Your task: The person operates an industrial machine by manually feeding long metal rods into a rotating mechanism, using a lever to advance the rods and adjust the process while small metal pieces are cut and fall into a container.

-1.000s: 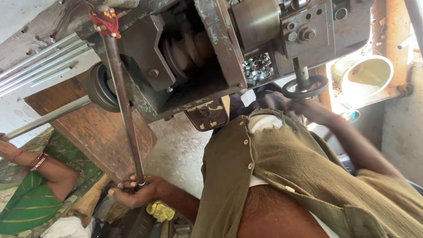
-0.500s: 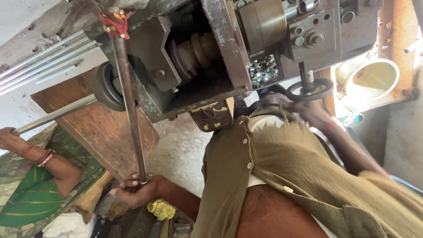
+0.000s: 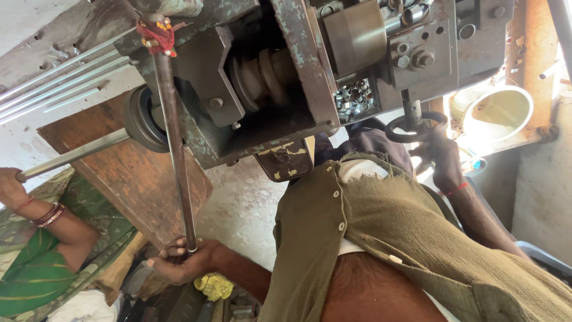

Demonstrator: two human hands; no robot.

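In the head view, our left hand point(image 3: 179, 262) is closed around the lower end of a long steel lever point(image 3: 174, 155), with the fingers wrapped tight and the thumb side towards us. The lever runs straight up from that fist to the front of an old grey-green machine point(image 3: 298, 71), where a red tie point(image 3: 156, 36) is knotted round its top end. Just below the left hand lies a crumpled yellow rag point(image 3: 214, 286).

Our right hand point(image 3: 438, 158) is up at the far side of the machine. Its fingers are curled over the rim of a small black handwheel point(image 3: 414, 127), which hangs on a short shaft under the machine's block. A red thread circles that wrist. Just beyond the right hand sits a pale bucket point(image 3: 497, 113) in bright light. To the inside of that hand, a recess in the machine holds a heap of small shiny metal parts point(image 3: 354, 95).

Between our two hands we see the stepped pulley point(image 3: 262, 71) in the open housing and our olive shirt point(image 3: 387, 226), unbuttoned. A wooden board point(image 3: 137, 179) leans behind the lever.

Well out past the left hand, another person's hand point(image 3: 11, 186) grips the end of a thin metal bar point(image 3: 77, 154). The bar slants up to a black disc on the machine's side, and bangles point(image 3: 49, 214) sit on that arm.
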